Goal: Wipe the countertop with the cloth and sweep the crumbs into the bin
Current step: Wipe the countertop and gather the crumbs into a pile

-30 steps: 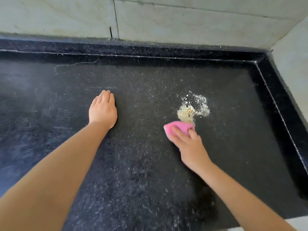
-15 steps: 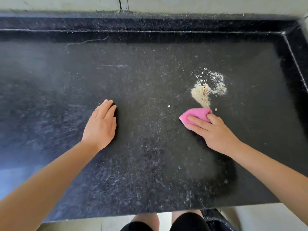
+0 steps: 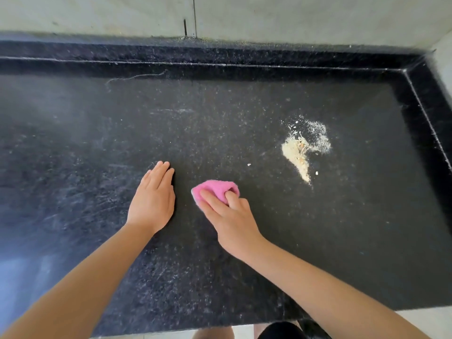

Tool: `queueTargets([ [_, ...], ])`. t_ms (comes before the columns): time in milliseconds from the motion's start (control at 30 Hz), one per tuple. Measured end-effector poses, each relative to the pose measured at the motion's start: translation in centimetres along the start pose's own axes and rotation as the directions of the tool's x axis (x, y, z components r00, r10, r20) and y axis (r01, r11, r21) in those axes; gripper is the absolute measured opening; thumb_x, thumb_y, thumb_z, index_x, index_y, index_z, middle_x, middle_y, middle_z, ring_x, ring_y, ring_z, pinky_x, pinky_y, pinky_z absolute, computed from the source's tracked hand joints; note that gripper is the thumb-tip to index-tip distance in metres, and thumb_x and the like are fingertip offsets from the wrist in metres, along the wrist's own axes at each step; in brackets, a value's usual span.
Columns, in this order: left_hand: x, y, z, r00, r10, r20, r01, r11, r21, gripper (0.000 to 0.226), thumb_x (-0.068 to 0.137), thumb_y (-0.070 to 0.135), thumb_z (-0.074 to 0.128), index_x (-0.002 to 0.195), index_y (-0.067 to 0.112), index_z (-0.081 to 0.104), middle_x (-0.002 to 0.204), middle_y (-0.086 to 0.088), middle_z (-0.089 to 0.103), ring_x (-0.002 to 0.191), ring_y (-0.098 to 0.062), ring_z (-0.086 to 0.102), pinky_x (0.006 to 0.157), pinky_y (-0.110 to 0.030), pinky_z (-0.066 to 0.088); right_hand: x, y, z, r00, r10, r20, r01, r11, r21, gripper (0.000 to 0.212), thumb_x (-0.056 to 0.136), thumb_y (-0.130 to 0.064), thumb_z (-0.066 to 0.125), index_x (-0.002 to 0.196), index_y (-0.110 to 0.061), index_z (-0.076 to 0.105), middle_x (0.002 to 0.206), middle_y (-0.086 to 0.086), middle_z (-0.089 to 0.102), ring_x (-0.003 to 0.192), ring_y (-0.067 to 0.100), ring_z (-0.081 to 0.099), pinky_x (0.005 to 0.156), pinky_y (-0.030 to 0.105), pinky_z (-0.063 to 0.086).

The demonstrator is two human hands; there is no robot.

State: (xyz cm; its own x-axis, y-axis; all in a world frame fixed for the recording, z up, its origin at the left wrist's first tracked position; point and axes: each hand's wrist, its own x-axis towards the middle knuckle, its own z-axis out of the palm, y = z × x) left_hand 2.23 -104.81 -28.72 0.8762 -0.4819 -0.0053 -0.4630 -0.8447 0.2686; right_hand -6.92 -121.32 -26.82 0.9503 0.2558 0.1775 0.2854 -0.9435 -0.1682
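Observation:
A bunched pink cloth (image 3: 216, 188) lies on the black speckled countertop (image 3: 220, 123). My right hand (image 3: 231, 216) grips it from behind, fingers curled over its top, pressing it to the stone. My left hand (image 3: 152, 198) rests flat on the counter just left of the cloth, fingers straight and together. A pile of pale crumbs and powder (image 3: 302, 149) sits to the right and a little farther back, well apart from the cloth. A few stray crumbs (image 3: 249, 164) lie between the pile and the cloth. No bin is in view.
A raised black rim (image 3: 425, 111) borders the counter at the back and right, with pale wall tiles (image 3: 293, 18) behind it. The counter's front edge (image 3: 195, 326) runs along the bottom, with the floor and my legs below it.
My right hand has drawn the cloth leftward, away from the crumb pile and close to my left hand. The left hand has stayed flat on the counter.

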Motion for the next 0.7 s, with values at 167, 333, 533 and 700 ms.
queueTargets([
  [167,-0.1,0.0,0.1,1.0,-0.023,0.003,0.023,0.999,-0.026,0.036,0.087,0.0,0.045,0.119,-0.016,0.048,0.129,-0.03,0.048,0.124,-0.044,0.041,0.104,-0.044,0.023,1.7,4.1,-1.1,0.953,0.298,0.058,-0.296,0.954,-0.042,0.075,0.058,0.008,0.065,0.127,-0.016,0.05,0.127,0.0,0.053,0.091,0.03,0.04,0.059,0.031,0.026],
  [333,-0.3,0.2,0.0,0.999,-0.024,0.033,0.024,1.0,0.004,0.039,0.08,0.003,0.043,0.113,-0.017,0.054,0.12,-0.031,0.055,0.115,-0.046,0.049,0.098,-0.046,0.029,0.3,10.1,-2.5,0.819,0.571,0.056,-0.57,0.821,-0.035,0.065,0.08,0.009,0.044,0.138,-0.02,0.036,0.146,-0.004,0.032,0.109,0.033,0.031,0.08,0.04,0.033],
  [533,0.1,0.1,-0.2,1.0,0.0,0.026,-0.002,0.998,0.07,0.037,0.076,0.001,0.049,0.108,-0.016,0.057,0.115,-0.03,0.059,0.107,-0.047,0.055,0.093,-0.052,0.027,-1.2,6.6,-3.1,0.917,0.353,-0.188,-0.367,0.929,-0.045,0.067,0.05,0.014,0.07,0.111,-0.012,0.064,0.115,0.003,0.065,0.083,0.027,0.035,0.058,0.03,0.028],
  [700,-0.2,0.2,-0.3,0.999,-0.029,0.04,0.029,1.0,0.008,0.036,0.085,-0.002,0.047,0.118,-0.016,0.05,0.126,-0.031,0.05,0.12,-0.046,0.044,0.101,-0.046,0.025,-1.9,0.2,-1.0,0.99,0.139,0.035,-0.14,0.99,0.03,0.073,0.043,-0.006,0.08,0.114,-0.016,0.063,0.119,0.001,0.062,0.089,0.023,0.035,0.051,0.029,0.044],
])
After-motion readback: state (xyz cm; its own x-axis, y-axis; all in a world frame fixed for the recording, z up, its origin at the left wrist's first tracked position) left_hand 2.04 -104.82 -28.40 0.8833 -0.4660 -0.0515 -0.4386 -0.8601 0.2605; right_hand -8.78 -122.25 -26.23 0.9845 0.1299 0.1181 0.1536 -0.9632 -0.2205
